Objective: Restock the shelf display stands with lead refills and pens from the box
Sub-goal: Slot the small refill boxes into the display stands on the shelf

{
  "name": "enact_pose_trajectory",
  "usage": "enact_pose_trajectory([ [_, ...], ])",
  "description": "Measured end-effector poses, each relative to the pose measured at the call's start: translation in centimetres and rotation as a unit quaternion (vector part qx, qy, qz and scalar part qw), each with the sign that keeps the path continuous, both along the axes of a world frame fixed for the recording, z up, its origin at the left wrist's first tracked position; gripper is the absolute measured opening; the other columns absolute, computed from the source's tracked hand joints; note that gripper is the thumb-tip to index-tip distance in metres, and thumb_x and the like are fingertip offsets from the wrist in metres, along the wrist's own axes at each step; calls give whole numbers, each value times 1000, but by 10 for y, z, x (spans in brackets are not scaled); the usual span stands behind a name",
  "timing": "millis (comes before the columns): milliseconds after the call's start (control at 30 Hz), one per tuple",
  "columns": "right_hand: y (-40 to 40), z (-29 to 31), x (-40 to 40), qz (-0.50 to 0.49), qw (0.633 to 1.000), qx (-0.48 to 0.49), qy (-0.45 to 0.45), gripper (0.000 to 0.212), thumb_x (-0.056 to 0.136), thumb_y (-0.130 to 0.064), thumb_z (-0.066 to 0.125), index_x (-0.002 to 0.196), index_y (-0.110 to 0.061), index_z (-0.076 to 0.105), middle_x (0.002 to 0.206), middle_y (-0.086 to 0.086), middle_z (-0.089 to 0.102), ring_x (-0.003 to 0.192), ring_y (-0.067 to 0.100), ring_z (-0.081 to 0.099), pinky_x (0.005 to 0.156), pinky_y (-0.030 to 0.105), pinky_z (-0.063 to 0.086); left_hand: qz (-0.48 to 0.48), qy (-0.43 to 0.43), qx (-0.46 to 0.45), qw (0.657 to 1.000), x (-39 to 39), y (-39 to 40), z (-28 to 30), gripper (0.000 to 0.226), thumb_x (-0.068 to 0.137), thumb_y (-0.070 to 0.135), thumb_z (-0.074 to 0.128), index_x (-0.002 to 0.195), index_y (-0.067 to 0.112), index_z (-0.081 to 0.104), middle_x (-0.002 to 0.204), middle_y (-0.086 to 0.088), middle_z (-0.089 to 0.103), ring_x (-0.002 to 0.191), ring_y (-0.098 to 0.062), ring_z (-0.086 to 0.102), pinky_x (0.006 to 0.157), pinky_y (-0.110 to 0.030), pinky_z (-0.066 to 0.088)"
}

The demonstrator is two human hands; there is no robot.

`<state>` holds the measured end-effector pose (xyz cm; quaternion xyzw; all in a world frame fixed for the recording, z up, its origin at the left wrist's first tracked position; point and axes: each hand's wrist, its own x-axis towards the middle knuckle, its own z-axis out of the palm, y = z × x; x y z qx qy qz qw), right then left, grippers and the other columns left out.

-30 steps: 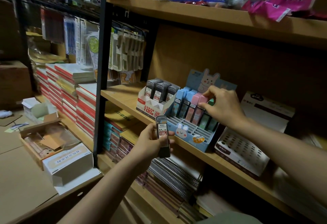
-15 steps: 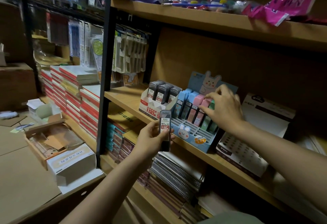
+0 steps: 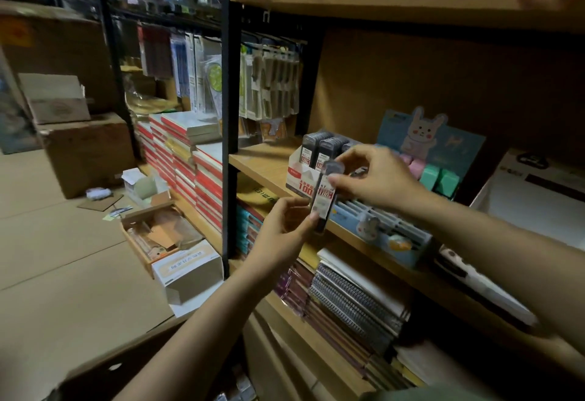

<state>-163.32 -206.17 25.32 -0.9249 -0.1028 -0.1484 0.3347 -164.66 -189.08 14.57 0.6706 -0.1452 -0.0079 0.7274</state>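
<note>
My left hand (image 3: 286,226) holds the lower end of a dark lead refill case (image 3: 323,198) with a red and white label, in front of the middle shelf. My right hand (image 3: 376,179) pinches the same case at its top cap. Behind it on the shelf stands a white and red display stand (image 3: 299,176) with several dark refill cases upright in it. To its right is the blue rabbit display stand (image 3: 389,233), with pink and green cases at its back and bare slots in front.
A white open box (image 3: 535,198) stands on the shelf at the right. Spiral notebooks (image 3: 357,299) are stacked on the shelf below. On the floor at left lie a white carton (image 3: 186,271) and an open cardboard box (image 3: 155,233). A black upright post (image 3: 229,109) divides the shelves.
My right hand has left the pastel cases in the blue stand and moved left to pinch the top of the refill case, which my left hand has raised a little.
</note>
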Motion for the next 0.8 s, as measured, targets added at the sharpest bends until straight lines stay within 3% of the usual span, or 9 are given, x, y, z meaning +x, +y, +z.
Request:
enact_pose_trajectory([
  [33, -6, 11, 7, -18, 999, 3, -28, 20, 81, -26, 77, 93, -29, 61, 91, -8, 67, 70, 0, 67, 59, 15, 54, 17, -13, 35, 999, 4, 2, 0, 26, 89, 27, 66, 112, 33, 54, 111, 11, 64, 99, 1, 64, 74, -18, 53],
  [100, -18, 32, 25, -55, 995, 30, -80, 20, 81, -25, 78, 92, -26, 61, 91, -4, 68, 72, 5, 68, 65, 22, 57, 48, -26, 102, 993, 13, 6, 2, 41, 84, 31, 72, 117, 35, 48, 122, 11, 56, 103, 2, 59, 76, -18, 51],
  [133, -22, 41, 33, -77, 991, 30, -109, 21, 80, -25, 78, 93, -25, 62, 90, -3, 68, 76, 11, 69, 69, 26, 58, 62, -27, 127, 990, 19, 6, 3, 51, 81, 32, 75, 123, 33, 45, 129, 8, 51, 108, -2, 56, 81, -20, 51],
  [200, -26, 49, 50, -107, 983, 5, -152, 21, 79, -26, 79, 93, -24, 64, 88, -4, 68, 78, 12, 66, 66, 20, 52, 85, -24, 163, 983, 32, 3, 10, 73, 75, 35, 80, 135, 28, 39, 140, 2, 38, 123, -13, 47, 100, -34, 48],
  [333, -21, 46, 75, -96, 979, -47, -172, 19, 80, -24, 78, 93, -19, 66, 82, -6, 62, 70, 5, 56, 55, 4, 34, 98, -18, 166, 981, 59, -14, 27, 110, 61, 41, 88, 148, 20, 23, 149, 0, 24, 137, -19, 31, 115, -44, 33],
  [433, -23, 46, 84, -90, 981, -72, -154, 16, 80, -21, 77, 89, -20, 64, 81, -4, 61, 73, 9, 57, 59, 12, 38, 106, -16, 145, 984, 78, -26, 29, 127, 53, 44, 92, 151, 22, 14, 152, -1, 21, 140, -24, 28, 115, -47, 33],
  [533, -29, 42, 84, -67, 981, -117, -136, 16, 79, -16, 75, 87, -20, 62, 79, -5, 64, 69, 3, 58, 56, 14, 41, 93, -14, 140, 986, 93, -37, 26, 134, 49, 47, 92, 152, 27, 9, 153, 1, 19, 142, -24, 26, 116, -48, 31],
  [600, -32, 38, 84, -70, 981, -134, -125, 15, 78, -15, 76, 88, -18, 65, 81, -2, 67, 69, 8, 60, 57, 18, 44, 109, -24, 144, 983, 100, -45, 22, 131, 48, 45, 93, 150, 29, 11, 151, 3, 21, 141, -22, 27, 116, -46, 32],
  [800, -33, 27, 85, -86, 977, -170, -93, 17, 77, -19, 77, 93, -18, 71, 79, -3, 70, 72, 12, 66, 68, 30, 57, 158, -27, 126, 979, 108, -53, 8, 126, 54, 38, 92, 150, 32, 11, 150, 1, 24, 141, -22, 27, 116, -48, 31],
])
